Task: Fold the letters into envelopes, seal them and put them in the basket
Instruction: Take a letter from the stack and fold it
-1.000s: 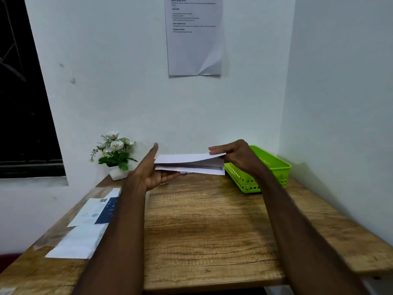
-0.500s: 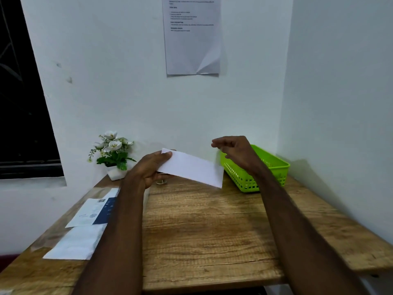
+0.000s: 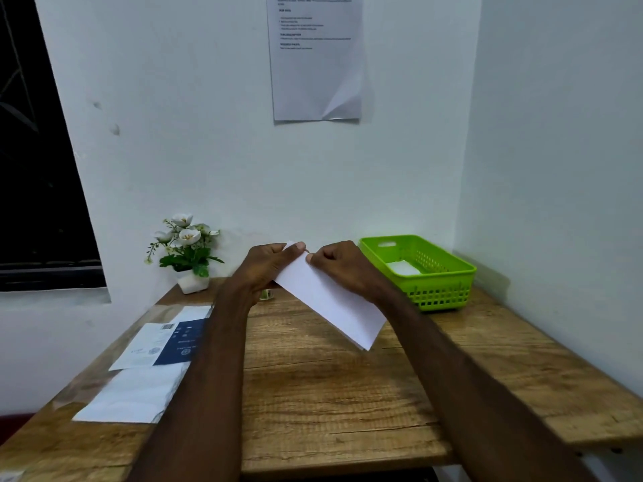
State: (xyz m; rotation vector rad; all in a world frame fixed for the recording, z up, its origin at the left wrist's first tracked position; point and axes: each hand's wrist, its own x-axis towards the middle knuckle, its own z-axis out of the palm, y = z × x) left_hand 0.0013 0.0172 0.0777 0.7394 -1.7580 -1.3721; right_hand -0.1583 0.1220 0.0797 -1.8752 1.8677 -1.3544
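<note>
- head view: both forearms reach forward over a wooden surface (image 3: 348, 394) set in the corner of two white walls.
- left hand (image 3: 268, 266): fingers curled round the upper left corner of a folded white letter (image 3: 330, 300), thumb on its top edge; the hand grips the paper in the air, above the surface.
- right hand (image 3: 342, 264): fingers curled, pinching the same upper end of the folded white letter just beside the left hand; the two hands nearly meet at that corner.
- folded white letter: held tilted, its high end between the hands, its long body slanting down and to the right, below the right wrist; its low corner hangs near the surface, and whether it touches cannot be told.
- green basket (image 3: 442, 290): stands on the surface at the far right, near the side wall, to the right of the right hand and apart from it; a white envelope (image 3: 403, 267) lies inside it.
- white sheet (image 3: 135, 394): lies flat at the left edge of the surface, left of the left forearm; beyond it lies a printed paper (image 3: 153, 346) with a dark blue panel.
- small potted plant (image 3: 186, 248) with white flowers: stands at the far left corner of the surface, against the wall.
- printed notice (image 3: 316, 57): fixed to the back wall above the hands, its lower right corner creased.
</note>
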